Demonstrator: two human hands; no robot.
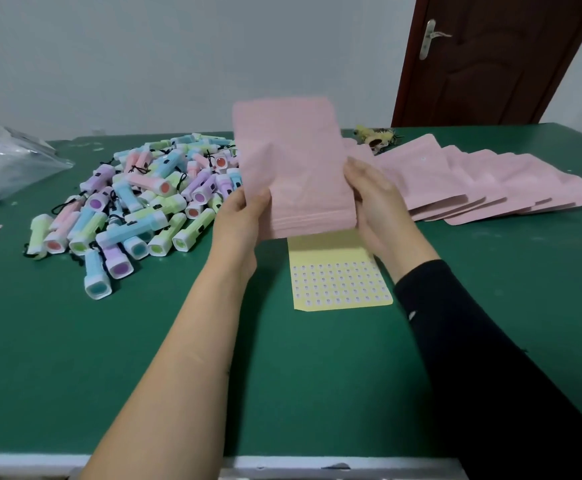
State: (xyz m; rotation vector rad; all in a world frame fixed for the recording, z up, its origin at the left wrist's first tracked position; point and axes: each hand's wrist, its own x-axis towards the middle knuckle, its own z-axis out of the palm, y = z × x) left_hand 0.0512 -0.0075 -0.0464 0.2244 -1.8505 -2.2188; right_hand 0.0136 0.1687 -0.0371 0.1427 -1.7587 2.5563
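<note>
Over the middle of the table [178, 375], the left hand [237, 220] and right hand [376, 202] pinch the upright pink pouch [293, 161] by its side edges. It looks readied for filling; next, one hand must free itself to part its mouth and reach the flashlight pile [144, 206].

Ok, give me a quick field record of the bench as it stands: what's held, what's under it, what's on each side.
held: pink pouch, upright, lifted off the table; one or several, cannot tell
left hand: grips the pouch's lower left edge
right hand: grips its lower right edge
below: yellow sticker sheet, flat on the green table, its far end hidden by the pouch
left: pile of pastel torches
right: row of pink pouches, flat, overlapping
far left: clear plastic bag
</note>
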